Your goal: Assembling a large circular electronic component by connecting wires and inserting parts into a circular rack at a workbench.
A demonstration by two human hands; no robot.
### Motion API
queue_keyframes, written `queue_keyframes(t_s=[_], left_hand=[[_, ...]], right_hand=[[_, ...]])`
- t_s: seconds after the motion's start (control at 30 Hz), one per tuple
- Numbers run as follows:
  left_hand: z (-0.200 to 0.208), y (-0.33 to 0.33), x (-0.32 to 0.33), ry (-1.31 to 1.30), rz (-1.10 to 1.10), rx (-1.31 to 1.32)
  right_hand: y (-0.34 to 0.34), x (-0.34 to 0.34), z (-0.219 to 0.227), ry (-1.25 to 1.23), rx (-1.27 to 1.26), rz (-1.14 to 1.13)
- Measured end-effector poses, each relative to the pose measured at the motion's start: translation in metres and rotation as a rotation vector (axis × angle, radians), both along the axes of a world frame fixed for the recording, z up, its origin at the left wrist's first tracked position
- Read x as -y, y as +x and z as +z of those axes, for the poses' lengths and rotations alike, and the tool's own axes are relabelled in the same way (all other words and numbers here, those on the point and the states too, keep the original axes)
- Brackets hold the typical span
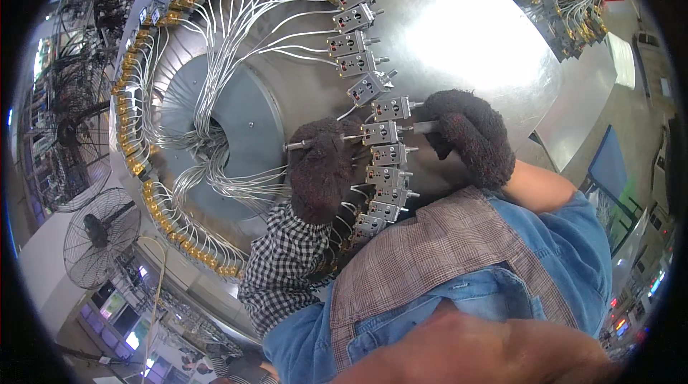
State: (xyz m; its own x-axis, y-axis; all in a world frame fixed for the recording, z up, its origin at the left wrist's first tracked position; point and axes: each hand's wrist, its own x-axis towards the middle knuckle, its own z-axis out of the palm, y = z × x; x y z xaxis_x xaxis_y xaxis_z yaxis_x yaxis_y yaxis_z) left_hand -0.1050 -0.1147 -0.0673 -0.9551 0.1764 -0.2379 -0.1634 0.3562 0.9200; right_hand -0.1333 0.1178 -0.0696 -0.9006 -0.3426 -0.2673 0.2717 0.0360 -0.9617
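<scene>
Both hands wear dark, fuzzy gloves. My left hand (317,169), with a checked sleeve, is on the inner side of a ring of small metal blocks. It is closed around a thin metal rod (297,145), whose far end reaches one metal block (380,133). On the outer side, my right hand (467,136) grips a short grey cylinder (426,127) lined up with the same block's stud; the contact itself is too small to make out. Similar metal blocks (354,18) with threaded studs continue along the rim. Silver cables (222,68) run from them to a central hole.
The blocks stand around a grey round plate (258,108) on a shiny metal table (459,32). More cabled blocks (562,11) lie at the far right. A standing fan (100,237) is at the left, and a blue panel (609,162) at the right.
</scene>
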Motion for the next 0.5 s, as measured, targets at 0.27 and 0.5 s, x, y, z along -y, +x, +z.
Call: queue_keyframes(t_s=[0.27, 0.5], left_hand=[[0.004, 0.004, -0.002, 1.089, 0.439, 0.325], [-0.01, 0.008, -0.001, 0.903, 0.469, 0.214]], right_hand=[[-0.003, -0.003, 0.0, 0.142, -0.166, 0.096], [-0.008, -0.004, -0.007, 0.319, -0.634, 0.264]])
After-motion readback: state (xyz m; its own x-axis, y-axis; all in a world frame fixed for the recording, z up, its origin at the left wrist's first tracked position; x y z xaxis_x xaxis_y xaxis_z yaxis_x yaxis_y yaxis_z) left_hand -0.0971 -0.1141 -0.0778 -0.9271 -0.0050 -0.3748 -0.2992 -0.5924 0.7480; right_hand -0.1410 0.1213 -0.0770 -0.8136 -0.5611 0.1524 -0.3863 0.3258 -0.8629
